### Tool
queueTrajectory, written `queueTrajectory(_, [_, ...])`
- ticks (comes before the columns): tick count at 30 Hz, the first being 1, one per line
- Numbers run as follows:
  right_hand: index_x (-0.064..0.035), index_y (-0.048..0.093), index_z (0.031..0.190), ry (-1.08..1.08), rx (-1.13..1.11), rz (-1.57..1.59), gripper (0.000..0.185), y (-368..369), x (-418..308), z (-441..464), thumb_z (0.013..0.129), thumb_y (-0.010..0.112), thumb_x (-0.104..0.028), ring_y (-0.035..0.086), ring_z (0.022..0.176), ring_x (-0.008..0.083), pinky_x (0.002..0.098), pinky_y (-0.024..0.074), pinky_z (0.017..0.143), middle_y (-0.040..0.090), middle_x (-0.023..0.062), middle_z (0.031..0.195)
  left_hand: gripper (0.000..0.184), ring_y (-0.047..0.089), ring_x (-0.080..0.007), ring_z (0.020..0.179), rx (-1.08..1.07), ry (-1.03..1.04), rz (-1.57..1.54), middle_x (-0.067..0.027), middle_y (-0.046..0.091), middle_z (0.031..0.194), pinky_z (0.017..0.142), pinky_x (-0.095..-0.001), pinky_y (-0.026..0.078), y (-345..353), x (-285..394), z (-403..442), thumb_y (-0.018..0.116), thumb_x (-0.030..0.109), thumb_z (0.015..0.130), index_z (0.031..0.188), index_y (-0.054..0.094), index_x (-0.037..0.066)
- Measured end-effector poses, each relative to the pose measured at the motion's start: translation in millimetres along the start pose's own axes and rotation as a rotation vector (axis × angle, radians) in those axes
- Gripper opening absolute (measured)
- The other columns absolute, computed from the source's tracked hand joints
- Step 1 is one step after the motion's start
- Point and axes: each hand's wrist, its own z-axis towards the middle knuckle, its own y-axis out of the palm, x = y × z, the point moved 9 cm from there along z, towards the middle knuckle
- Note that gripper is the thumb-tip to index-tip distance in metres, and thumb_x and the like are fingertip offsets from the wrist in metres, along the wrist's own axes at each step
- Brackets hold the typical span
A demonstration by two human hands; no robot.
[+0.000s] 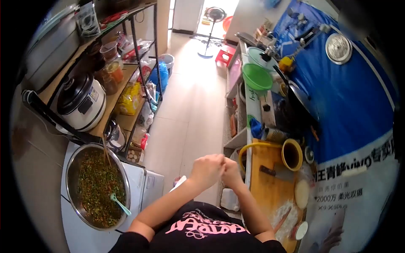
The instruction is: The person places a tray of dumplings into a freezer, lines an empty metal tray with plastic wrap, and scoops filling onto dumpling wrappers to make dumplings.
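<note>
Two hands (pixel 206 170) (pixel 232 173) (stool (pixel 225 51), fan (pixel 215 14) ahead)

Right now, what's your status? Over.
Left hand and right hand together in front. Anything held is hidden. Metal bowl of chopped food to the left. Nothing visible blocking the hands.

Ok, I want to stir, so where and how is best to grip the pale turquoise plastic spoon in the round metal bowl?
Likely take the spoon by its handle end, from your side: the slim handle points toward you, reaching the bowl's rim; the head sits in chopped green mix.
</note>
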Motion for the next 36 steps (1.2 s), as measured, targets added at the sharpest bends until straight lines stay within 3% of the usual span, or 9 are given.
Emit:
queueTrajectory(6, [0.0029,0.062,0.094,0.138,0.135,-0.128,0.020,-75.9,34.5,67.9,0.084,0.057,-0.013,0.061,0.075,0.0152,0.0281,0.0471,0.069,0.066,0.0096,0.081,0.015,0.062,-0.0302,0.072,0.001,0.098,-0.110,-0.0110,0.061,0.074,0.063,-0.0404,0.049,-8.6,-8.1,110.7,0.059,0.022,0.080,0.081,0.057,0.007])
queueTrajectory(9, [0.0025,0.062,0.094,0.230,0.194,-0.026,0.016,-106.6,54.0,99.5,0.086,0.056,-0.010,0.059,0.075,0.0118,0.0251,0.0465,0.068,0.064,0.0062,0.080,0.017,0.062,-0.0301,0.072,-0.053,0.080,-0.133,-0.0102,0.062,0.075,0.063,-0.0403,0.050,2.0,-40.9,139.5,0.060,0.024,0.080,0.082,0.056,0.008])
queueTrajectory(11, [0.0019,0.062,0.093,0.298,0.236,0.047,0.015,-126.0,78.6,123.3,0.088,0.056,-0.010,0.059,0.074,0.0116,0.0241,0.0465,0.068,0.063,0.0044,0.080,0.019,0.062,-0.0298,0.075,-0.169,0.012,-0.135,-0.0092,0.063,0.077,0.064,-0.0400,0.050,12.1,-75.3,157.9,0.061,0.025,0.081,0.084,0.056,0.007])
queueTrajectory(14, [0.0017,0.062,0.091,0.306,0.272,0.035,0.015,-150.5,92.8,177.2,0.089,0.055,-0.012,0.058,0.072,0.0112,0.0239,0.0465,0.069,0.061,0.0036,0.078,0.018,0.062,-0.0303,0.076,-0.162,-0.106,-0.058,-0.0102,0.063,0.077,0.065,-0.0406,0.049,14.1,-143.4,192.5,0.061,0.025,0.081,0.085,0.057,0.008])
queueTrajectory(18, [0.0005,0.062,0.090,0.194,0.283,0.102,0.015,-167.7,117.9,281.0,0.091,0.055,-0.013,0.054,0.070,0.0077,0.0206,0.0439,0.068,0.060,0.0018,0.076,0.021,0.062,-0.0319,0.079,-0.153,-0.320,0.016,-0.0128,0.064,0.082,0.068,-0.0421,0.049,4.6,-256.0,225.5,0.059,0.029,0.082,0.089,0.059,0.009])
queueTrajectory(24, [0.0025,0.061,0.091,0.140,0.028,0.192,0.016,-123.1,109.3,463.1,0.091,0.054,-0.012,0.055,0.071,0.0077,0.0204,0.0441,0.066,0.059,0.0012,0.076,0.020,0.063,-0.0281,0.079,-0.026,-0.757,0.317,-0.0101,0.065,0.084,0.068,-0.0391,0.049,-76.3,-387.5,248.1,0.060,0.028,0.080,0.087,0.062,0.010])
queueTrajectory(28, [0.0044,0.062,0.090,0.025,-0.200,0.152,0.014,-72.7,86.9,570.7,0.087,0.057,-0.008,0.061,0.072,0.0115,0.0247,0.0465,0.063,0.063,0.0068,0.076,0.016,0.060,-0.0313,0.084,0.123,-0.834,0.342,-0.0119,0.063,0.085,0.071,-0.0407,0.048,-121.3,-414.4,296.1,0.061,0.024,0.079,0.084,0.061,0.008])
queueTrajectory(31, [0.0029,0.062,0.089,-0.029,-0.348,0.104,0.012,-26.5,75.2,638.1,0.085,0.059,-0.008,0.062,0.073,0.0140,0.0267,0.0476,0.064,0.064,0.0095,0.077,0.009,0.059,-0.0292,0.081,0.411,-0.783,0.324,-0.0103,0.061,0.082,0.069,-0.0399,0.047,-160.7,-412.7,340.3,0.061,0.014,0.078,0.082,0.058,0.006])
queueTrajectory(36, [0.0013,0.063,0.089,-0.207,-0.525,0.059,0.011,42.4,39.8,737.6,0.082,0.061,-0.007,0.063,0.071,0.0207,0.0289,0.0480,0.065,0.063,0.0142,0.077,0.007,0.059,-0.0287,0.079,0.515,-0.753,0.336,-0.0096,0.060,0.082,0.068,-0.0381,0.047,-180.6,-463.0,395.0,0.061,0.011,0.078,0.084,0.058,0.007])
